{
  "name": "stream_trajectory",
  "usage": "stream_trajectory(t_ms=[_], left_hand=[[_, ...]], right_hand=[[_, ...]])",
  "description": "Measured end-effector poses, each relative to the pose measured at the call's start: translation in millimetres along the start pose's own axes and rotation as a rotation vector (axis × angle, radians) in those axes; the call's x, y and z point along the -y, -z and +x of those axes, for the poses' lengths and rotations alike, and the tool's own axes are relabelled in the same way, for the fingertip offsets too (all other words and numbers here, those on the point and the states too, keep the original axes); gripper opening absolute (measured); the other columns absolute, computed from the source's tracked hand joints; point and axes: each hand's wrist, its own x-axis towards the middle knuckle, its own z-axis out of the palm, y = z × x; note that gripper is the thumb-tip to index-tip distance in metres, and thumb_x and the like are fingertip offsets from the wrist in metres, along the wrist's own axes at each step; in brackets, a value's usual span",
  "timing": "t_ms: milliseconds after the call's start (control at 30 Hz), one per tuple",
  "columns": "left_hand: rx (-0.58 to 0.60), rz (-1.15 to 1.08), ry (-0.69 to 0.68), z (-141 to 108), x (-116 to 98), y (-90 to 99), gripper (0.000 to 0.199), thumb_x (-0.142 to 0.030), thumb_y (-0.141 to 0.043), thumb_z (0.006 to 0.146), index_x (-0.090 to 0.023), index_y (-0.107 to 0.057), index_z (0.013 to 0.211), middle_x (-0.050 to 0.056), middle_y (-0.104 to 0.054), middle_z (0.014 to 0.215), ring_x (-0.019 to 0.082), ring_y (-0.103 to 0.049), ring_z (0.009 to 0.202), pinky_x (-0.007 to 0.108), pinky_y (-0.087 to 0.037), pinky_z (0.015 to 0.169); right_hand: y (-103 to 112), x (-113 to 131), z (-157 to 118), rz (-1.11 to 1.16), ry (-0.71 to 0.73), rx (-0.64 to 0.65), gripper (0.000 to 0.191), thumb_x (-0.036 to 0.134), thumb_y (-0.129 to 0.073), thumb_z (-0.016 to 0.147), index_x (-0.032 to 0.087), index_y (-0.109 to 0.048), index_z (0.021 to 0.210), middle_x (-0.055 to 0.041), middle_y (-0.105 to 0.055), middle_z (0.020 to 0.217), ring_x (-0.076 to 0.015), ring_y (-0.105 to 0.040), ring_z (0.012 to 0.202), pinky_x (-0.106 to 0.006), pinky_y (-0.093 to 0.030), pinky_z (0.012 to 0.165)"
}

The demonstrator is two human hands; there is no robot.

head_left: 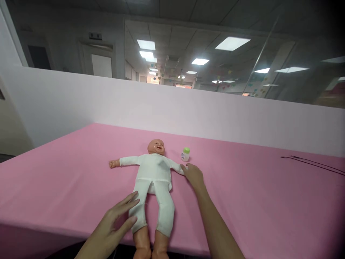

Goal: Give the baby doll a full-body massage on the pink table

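A baby doll (155,171) with a bald head and a white cloth top and trousers lies on its back, arms spread out. Its bare feet reach the near edge of the pink-covered table (242,201). My right hand (194,175) closes around the end of the doll's arm on the right, hiding the doll's hand. Beside the doll's leg on the left is my left hand (114,219), fingers spread, with the fingertips over the trouser leg. Just beyond my right hand stands a small bottle (185,156) with a green cap.
Two thin dark cords or sticks (312,163) lie on the pink cloth at the far right. A low white wall (161,104) runs along the table's back, with glass panes (215,68) above it reflecting ceiling lights.
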Motion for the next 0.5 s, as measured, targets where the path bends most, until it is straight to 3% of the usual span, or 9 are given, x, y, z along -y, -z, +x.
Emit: stream_trajectory(t_ms=[100,300,400,500], left_hand=[[-0.041,0.011,0.005,1.3,2.5,-4.6,0.046,-0.052,-0.061,0.094,-0.035,-0.065,0.137,0.001,-0.047,0.157,0.031,-0.041,0.146,0.053,-0.034,0.121],[0.031,0.127,0.002,41.4,-13.9,2.3,0.047,-0.053,-0.058,0.095,-0.032,-0.066,0.136,0.003,-0.049,0.156,0.031,-0.044,0.144,0.050,-0.036,0.120],[-0.166,0.155,-0.057,37.5,-18.0,-4.6,0.040,-0.051,-0.057,0.095,-0.030,-0.074,0.125,0.006,-0.061,0.144,0.030,-0.056,0.134,0.047,-0.046,0.114],[-0.404,0.137,-0.167,7.7,-16.7,-23.8,0.029,-0.044,-0.058,0.095,-0.028,-0.081,0.102,0.009,-0.075,0.109,0.028,-0.071,0.103,0.040,-0.060,0.090]], right_hand=[[2.9,-2.8,0.8,0.025,-0.057,0.070,0.048,0.049,-0.038,0.103,0.014,-0.071,0.102,-0.0180,-0.073,0.107,-0.0287,-0.067,0.096,-0.033,-0.042,0.075],[4.3,-1.3,-0.2,0.032,-0.044,0.067,0.048,0.049,-0.038,0.102,0.015,-0.071,0.100,-0.0171,-0.073,0.107,-0.0287,-0.065,0.099,-0.034,-0.042,0.079],[10.0,-5.1,-1.2,-0.040,-0.103,0.051,0.051,0.051,-0.040,0.101,0.012,-0.071,0.105,-0.0208,-0.070,0.113,-0.0330,-0.062,0.108,-0.037,-0.043,0.084],[16.4,-11.2,-1.2,-0.063,-0.209,0.122,0.065,0.061,-0.036,0.099,0.008,-0.070,0.111,-0.0250,-0.068,0.115,-0.0380,-0.060,0.112,-0.042,-0.045,0.086]])
